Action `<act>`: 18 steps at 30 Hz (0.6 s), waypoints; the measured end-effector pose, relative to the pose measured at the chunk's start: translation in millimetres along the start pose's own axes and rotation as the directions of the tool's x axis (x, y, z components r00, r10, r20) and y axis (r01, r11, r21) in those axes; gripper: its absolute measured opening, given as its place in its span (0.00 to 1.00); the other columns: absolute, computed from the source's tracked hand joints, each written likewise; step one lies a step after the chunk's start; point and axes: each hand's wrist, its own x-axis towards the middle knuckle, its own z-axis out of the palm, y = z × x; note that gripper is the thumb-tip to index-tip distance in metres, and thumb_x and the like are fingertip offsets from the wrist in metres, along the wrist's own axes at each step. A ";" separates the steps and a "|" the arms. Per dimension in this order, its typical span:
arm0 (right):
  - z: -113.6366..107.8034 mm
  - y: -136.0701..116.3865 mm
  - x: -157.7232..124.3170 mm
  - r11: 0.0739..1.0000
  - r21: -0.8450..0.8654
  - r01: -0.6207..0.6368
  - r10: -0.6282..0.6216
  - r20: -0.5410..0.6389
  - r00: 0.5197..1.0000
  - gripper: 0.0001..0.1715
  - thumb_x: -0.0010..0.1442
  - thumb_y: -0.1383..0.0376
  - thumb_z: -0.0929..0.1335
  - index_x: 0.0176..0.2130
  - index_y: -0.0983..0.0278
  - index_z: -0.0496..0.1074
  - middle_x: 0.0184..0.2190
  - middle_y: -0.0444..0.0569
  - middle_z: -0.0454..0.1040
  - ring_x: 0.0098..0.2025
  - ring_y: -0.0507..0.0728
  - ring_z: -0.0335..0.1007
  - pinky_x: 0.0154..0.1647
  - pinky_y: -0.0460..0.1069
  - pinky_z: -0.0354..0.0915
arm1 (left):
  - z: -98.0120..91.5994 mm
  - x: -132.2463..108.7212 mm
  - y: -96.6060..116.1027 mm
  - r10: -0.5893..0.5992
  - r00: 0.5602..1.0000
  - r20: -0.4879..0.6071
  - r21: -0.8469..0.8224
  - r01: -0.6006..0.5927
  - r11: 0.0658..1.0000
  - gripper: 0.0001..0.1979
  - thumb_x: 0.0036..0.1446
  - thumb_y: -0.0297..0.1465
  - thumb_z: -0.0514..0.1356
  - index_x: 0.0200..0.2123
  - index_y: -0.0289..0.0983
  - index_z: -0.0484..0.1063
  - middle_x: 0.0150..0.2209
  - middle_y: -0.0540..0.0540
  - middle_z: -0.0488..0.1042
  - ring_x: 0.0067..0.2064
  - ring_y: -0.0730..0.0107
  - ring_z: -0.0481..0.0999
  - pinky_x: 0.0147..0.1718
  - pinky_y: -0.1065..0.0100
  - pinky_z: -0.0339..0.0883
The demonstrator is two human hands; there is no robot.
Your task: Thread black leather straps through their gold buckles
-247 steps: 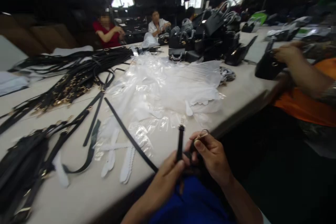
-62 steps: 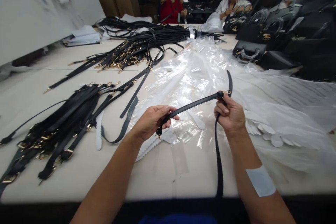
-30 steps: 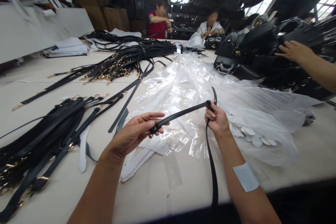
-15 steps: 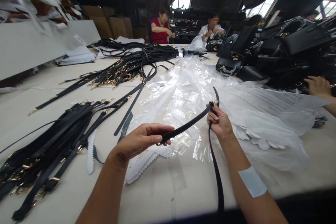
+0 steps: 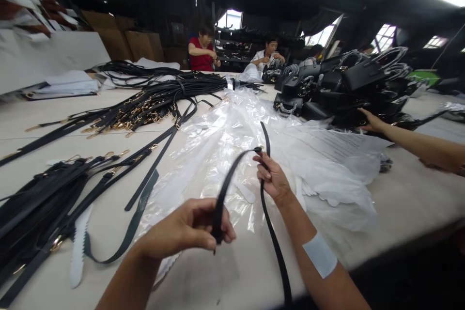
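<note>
No text, label, brand, number or sign can be read here. The white sheet [image 5: 341,143] lying on the clear plastic bags [image 5: 232,131] carries faint rows of grey print, but they are too small and blurred to make out a single word.

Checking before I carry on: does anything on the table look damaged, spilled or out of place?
Nothing looks damaged or spilled. The left hand and right hand hold a strap arched between them. Loose straps and plastic bags lie untidily on the table.
</note>
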 end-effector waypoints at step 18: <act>39.9 20.1 -35.8 0.948 -0.305 -0.093 0.196 0.330 0.923 0.16 0.64 0.62 0.66 0.49 0.67 0.72 0.38 0.53 0.74 0.22 0.45 0.60 0.21 0.42 0.52 | -69.1 -6.1 13.1 0.434 0.314 -0.845 0.061 -0.748 0.661 0.16 0.38 0.23 0.75 0.33 0.35 0.76 0.33 0.51 0.78 0.34 0.76 0.76 0.36 0.77 0.75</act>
